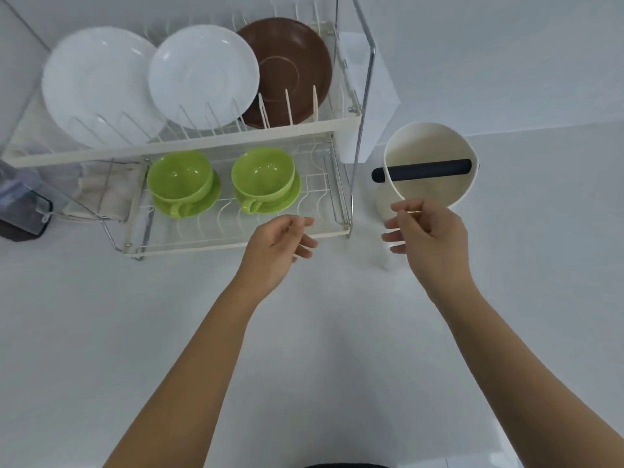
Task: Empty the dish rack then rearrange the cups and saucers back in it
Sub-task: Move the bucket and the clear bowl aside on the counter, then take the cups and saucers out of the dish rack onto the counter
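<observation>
A two-tier wire dish rack [236,131] stands on the white counter. Its upper tier holds two white saucers [98,86] [202,76] and a brown saucer [290,72], all upright in the slots. On the lower tier sit two green cups [180,175] [263,170], each on a green saucer [206,202] [287,201]. My left hand [277,248] hovers at the lower tier's front right corner, fingers loosely curled, holding nothing. My right hand [429,238] is to the right of the rack, fingers apart and empty, just in front of the white container.
A round white container [429,143] with a black bar [422,170] across its top stands right of the rack. A folded cloth [101,190] lies under the rack's left side. A dark and translucent object [20,204] sits at the far left edge.
</observation>
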